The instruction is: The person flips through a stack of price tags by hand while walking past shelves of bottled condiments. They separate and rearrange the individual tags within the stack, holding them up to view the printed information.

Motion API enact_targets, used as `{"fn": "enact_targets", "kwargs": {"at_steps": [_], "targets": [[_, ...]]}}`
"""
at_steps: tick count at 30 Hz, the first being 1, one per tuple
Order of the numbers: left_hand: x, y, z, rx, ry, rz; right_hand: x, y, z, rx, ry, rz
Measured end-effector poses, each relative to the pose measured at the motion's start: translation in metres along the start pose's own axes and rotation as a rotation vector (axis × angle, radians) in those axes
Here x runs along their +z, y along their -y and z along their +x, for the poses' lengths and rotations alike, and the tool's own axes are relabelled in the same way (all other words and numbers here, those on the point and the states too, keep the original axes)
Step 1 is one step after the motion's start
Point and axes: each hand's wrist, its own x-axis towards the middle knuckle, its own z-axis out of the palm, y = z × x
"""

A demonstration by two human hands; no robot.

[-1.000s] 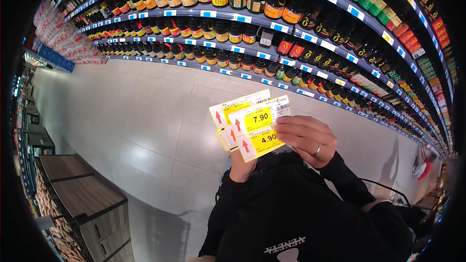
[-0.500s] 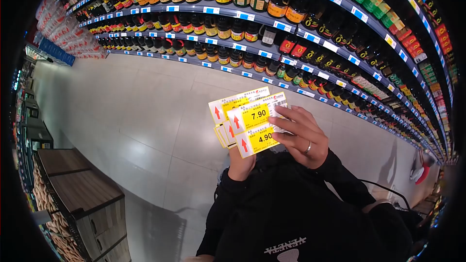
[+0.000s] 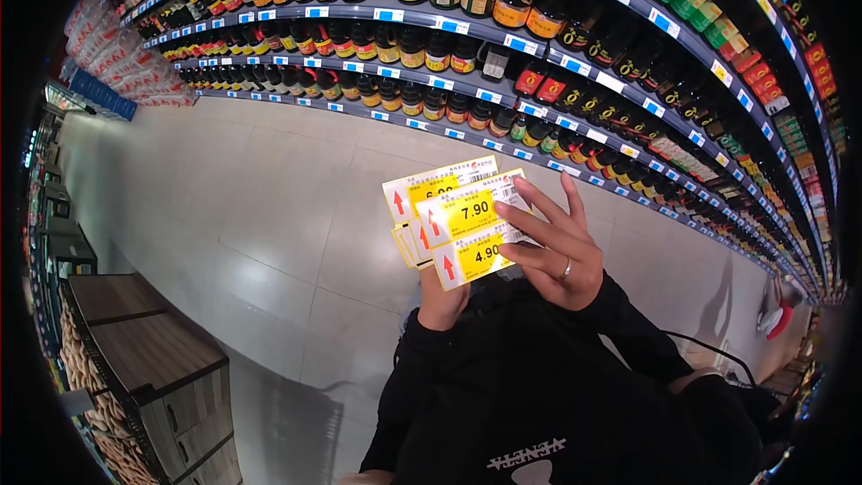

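A fanned bunch of yellow-and-white price tags (image 3: 467, 247) is held up in front of my chest. Prices 7.90 and 4.90 can be read on the front ones, each with a red arrow; behind them a tag (image 3: 422, 187) shows a partly covered price. My left hand (image 3: 442, 303) grips the bunch from below, its fingers mostly hidden behind the tags. At the right edge, my right hand (image 3: 561, 256), with a ring, has fingertips on the 7.90 and 4.90 tags while one finger is raised off them. The thumb is out of sight.
Store shelves (image 3: 377, 13) of dark bottles and jars, with price labels along their edges, curve across the top and right. A wooden cabinet (image 3: 135, 332) stands lower left. Plastic-wrapped goods (image 3: 126, 58) are stacked at upper left. Grey tiled floor (image 3: 269, 207) lies between.
The front tags have shifted slightly left, showing more of the tag behind. One finger of my right hand has lifted away from the tags.
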Motion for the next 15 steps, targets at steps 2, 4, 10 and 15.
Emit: {"fn": "enact_targets", "kwargs": {"at_steps": [2, 4, 10, 15], "targets": [[0.0002, -0.0016, 0.0001, -0.003, -0.006, -0.025, 0.0021, -0.0004, 0.0002, -0.004, 0.0, 0.001], [0.0011, -0.0018, -0.0004, -0.009, -0.014, -0.051, 0.0014, -0.0007, 0.0002, -0.007, 0.007, -0.005], [-0.0024, -0.0012, 0.0, -0.012, -0.025, -0.017, 0.0008, -0.0011, 0.0012, 0.001, 0.032, -0.016], [-0.0034, -0.0031, 0.0027, -0.004, -0.057, -0.017, 0.0025, -0.0007, 0.0038, -0.006, 0.03, -0.047]]}}
